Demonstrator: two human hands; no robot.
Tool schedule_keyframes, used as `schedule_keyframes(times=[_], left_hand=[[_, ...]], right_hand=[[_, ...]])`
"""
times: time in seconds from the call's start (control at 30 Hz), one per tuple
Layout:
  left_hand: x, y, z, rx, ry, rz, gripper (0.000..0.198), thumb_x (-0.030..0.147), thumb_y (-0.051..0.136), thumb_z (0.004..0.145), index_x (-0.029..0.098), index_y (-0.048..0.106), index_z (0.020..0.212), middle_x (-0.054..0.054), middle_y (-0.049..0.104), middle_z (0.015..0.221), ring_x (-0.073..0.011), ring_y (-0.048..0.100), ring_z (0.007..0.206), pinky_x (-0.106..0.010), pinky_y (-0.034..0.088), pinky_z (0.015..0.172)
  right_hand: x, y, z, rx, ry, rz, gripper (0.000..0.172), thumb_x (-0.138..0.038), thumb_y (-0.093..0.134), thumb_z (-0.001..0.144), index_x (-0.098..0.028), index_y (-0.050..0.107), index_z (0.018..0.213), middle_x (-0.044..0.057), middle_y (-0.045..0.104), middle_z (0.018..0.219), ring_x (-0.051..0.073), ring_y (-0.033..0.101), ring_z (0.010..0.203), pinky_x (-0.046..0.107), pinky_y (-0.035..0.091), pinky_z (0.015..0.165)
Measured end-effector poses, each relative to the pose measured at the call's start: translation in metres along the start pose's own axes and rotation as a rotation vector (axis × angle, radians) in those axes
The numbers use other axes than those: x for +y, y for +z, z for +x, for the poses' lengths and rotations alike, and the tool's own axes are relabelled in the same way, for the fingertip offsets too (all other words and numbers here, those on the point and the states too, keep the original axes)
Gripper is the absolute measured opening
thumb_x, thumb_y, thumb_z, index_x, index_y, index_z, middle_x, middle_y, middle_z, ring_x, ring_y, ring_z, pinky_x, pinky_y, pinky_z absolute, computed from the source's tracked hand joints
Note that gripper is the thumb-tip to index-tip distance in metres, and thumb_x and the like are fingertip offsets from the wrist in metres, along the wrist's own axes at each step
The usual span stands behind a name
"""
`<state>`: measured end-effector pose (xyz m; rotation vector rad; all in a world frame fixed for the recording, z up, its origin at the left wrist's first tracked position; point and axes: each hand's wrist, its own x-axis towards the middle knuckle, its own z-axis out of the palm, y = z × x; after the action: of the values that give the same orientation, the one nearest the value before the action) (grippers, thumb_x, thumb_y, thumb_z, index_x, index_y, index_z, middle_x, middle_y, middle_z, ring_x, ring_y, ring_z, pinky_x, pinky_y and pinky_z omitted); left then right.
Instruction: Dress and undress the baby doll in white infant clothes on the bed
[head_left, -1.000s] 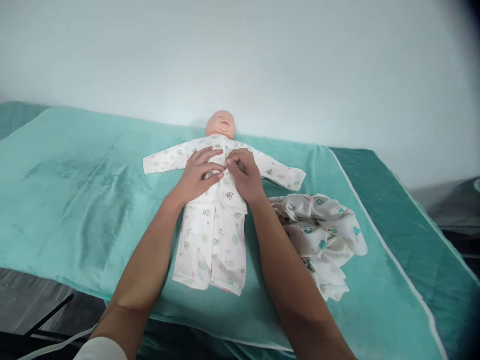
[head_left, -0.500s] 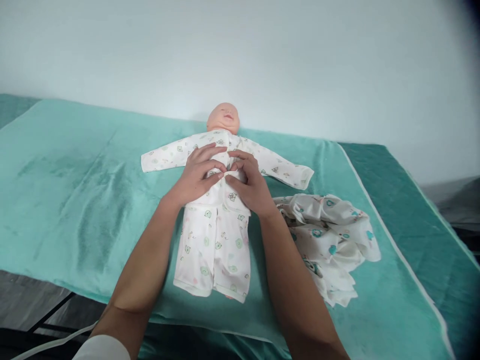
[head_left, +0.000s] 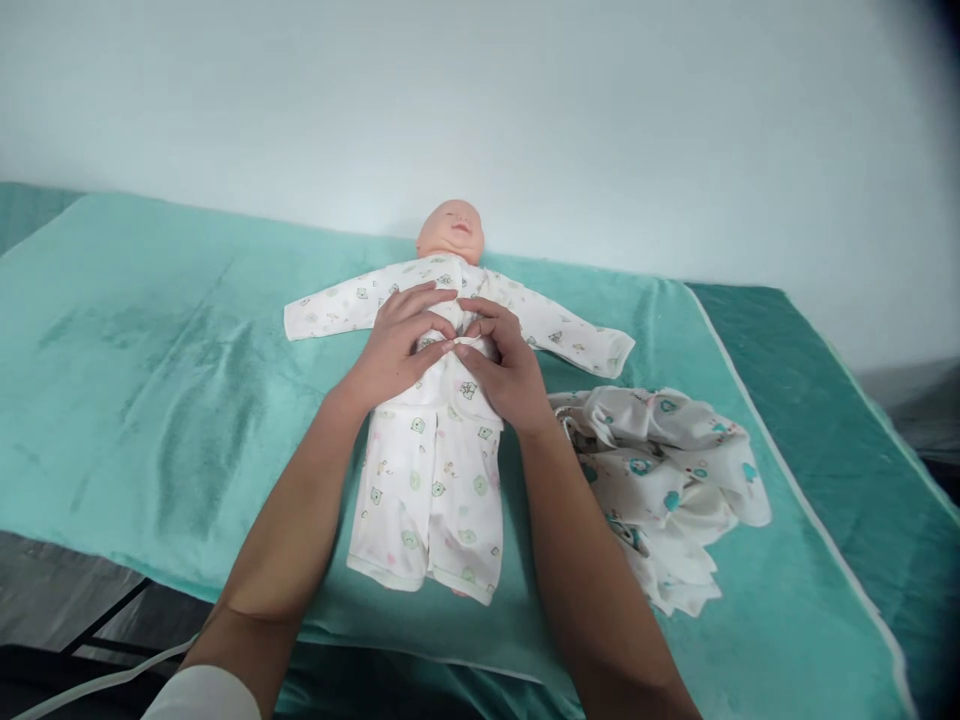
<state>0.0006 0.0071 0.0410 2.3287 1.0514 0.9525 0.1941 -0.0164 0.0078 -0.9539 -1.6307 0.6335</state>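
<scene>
A baby doll (head_left: pixel 452 230) lies on its back, dressed in a white printed jacket (head_left: pixel 574 335) with long sleeves and matching trousers (head_left: pixel 427 500). Over its chest, my left hand (head_left: pixel 405 340) pinches one side of the jacket's front opening between thumb and fingers. Facing it, my right hand (head_left: pixel 506 360) pinches the other side, the fingertips of both hands almost touching at the middle. Whatever fastening lies between the fingertips is too small to make out. The sleeves stretch out to both sides, and the doll's hands are hidden inside them.
A crumpled white printed cloth (head_left: pixel 667 480) lies right of the doll, close to my right forearm. Beneath everything is a light green blanket (head_left: pixel 150 400) over a darker green cover (head_left: pixel 817 380). A pale wall (head_left: pixel 480 100) stands behind. A white cable (head_left: pixel 112 682) runs at the lower left.
The view has shifted very slightly, so the doll and cloth sit a little differently in the picture. Both hands keep their hold at the jacket front with barely any movement.
</scene>
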Motion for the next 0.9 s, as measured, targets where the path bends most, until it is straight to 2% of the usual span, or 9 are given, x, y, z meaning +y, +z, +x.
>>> schedule_keyframes(times=[0.13,0.27,0.43,0.57,0.73,0.9], left_hand=[[-0.002,0.002,0.0,0.021,0.027,0.012,0.012,0.035,0.06,0.1,0.027,0.067,0.095,-0.002,0.059,0.153,-0.0234,0.039,0.154,-0.051,0.031,0.13],[-0.003,0.001,0.001,0.017,0.022,-0.018,0.011,0.034,0.059,0.1,0.027,0.067,0.095,-0.001,0.06,0.153,-0.0229,0.04,0.154,-0.051,0.029,0.13],[-0.003,-0.002,0.001,0.001,0.014,-0.044,0.009,0.031,0.06,0.099,0.027,0.067,0.097,-0.002,0.059,0.154,-0.0224,0.04,0.155,-0.051,0.029,0.131],[-0.002,0.0,0.001,0.009,-0.006,-0.04,0.008,0.034,0.064,0.098,0.027,0.067,0.095,-0.002,0.059,0.154,-0.0235,0.04,0.155,-0.053,0.027,0.131],[-0.002,0.003,0.001,0.043,0.027,-0.018,0.012,0.037,0.064,0.098,0.026,0.066,0.092,-0.003,0.062,0.15,-0.0235,0.042,0.153,-0.05,0.031,0.129],[-0.004,0.005,0.001,0.058,0.049,0.008,0.014,0.039,0.064,0.098,0.025,0.063,0.093,-0.003,0.061,0.15,-0.0237,0.043,0.152,-0.05,0.032,0.128]], right_hand=[[0.001,0.0,0.001,-0.023,0.008,0.037,0.023,-0.05,0.071,0.093,-0.029,0.064,0.096,0.006,0.062,0.143,0.027,0.049,0.143,0.056,0.036,0.125],[0.001,0.005,0.001,0.061,0.029,0.042,0.021,-0.048,0.072,0.093,-0.029,0.064,0.094,0.006,0.065,0.137,0.027,0.055,0.136,0.054,0.039,0.121],[0.0,0.011,0.001,0.15,0.076,0.038,0.025,-0.049,0.071,0.093,-0.027,0.06,0.095,0.007,0.066,0.13,0.025,0.061,0.122,0.049,0.048,0.108],[0.0,0.012,0.001,0.171,0.081,0.024,0.028,-0.052,0.072,0.092,-0.027,0.06,0.095,0.007,0.065,0.128,0.025,0.06,0.122,0.048,0.047,0.108],[-0.002,0.009,0.001,0.137,0.087,0.011,0.029,-0.054,0.069,0.093,-0.026,0.063,0.091,0.009,0.063,0.131,0.027,0.059,0.124,0.049,0.046,0.109],[0.001,0.004,0.001,0.049,0.069,0.065,0.03,-0.056,0.066,0.096,-0.026,0.063,0.09,0.006,0.062,0.138,0.026,0.053,0.135,0.05,0.039,0.117]])
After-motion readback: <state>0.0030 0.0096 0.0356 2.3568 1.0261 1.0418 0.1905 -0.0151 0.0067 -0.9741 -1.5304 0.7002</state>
